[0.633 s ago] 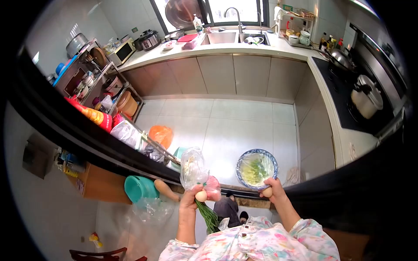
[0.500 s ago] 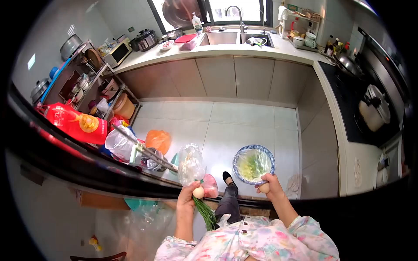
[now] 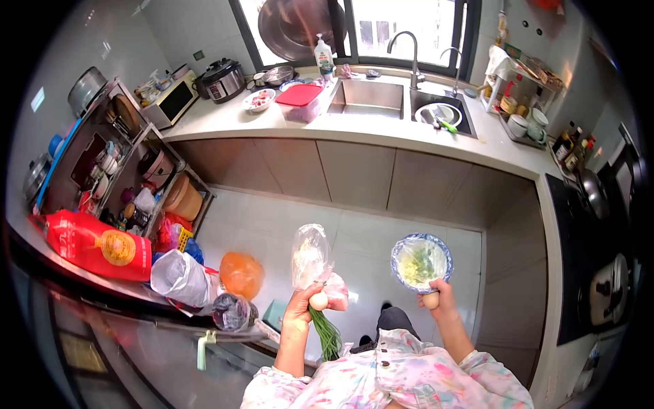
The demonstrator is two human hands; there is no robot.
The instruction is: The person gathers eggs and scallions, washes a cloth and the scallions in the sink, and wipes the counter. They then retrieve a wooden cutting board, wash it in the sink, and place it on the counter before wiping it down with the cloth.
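Note:
My left hand point(image 3: 298, 308) is closed round several things at once: an egg point(image 3: 318, 301), a bunch of thin green chives point(image 3: 327, 335) hanging down, a clear plastic bag point(image 3: 310, 255) with pale contents, and a bag of something pink point(image 3: 336, 292), perhaps meat. My right hand point(image 3: 444, 300) grips the rim of a blue-and-white bowl point(image 3: 447, 255) covered in cling film, with chopped pale green food point(image 3: 419, 264) showing through. Another egg point(image 3: 430, 300) is held under the bowl's edge by the same hand. Both hands are above the floor, in front of my body.
Ahead runs a counter point(image 3: 286, 129) with a sink point(image 3: 368, 99), a red-lidded box point(image 3: 300, 99) and a plate of food point(image 3: 259, 101). A loaded shelf rack point(image 3: 146, 136) and an orange bag point(image 3: 241, 275) are at left. The stove point(image 3: 575, 273) is at right.
I have stepped forward past the doorway, so the counter and sink appear nearer. Both hands keep the same things, and the view has turned slightly.

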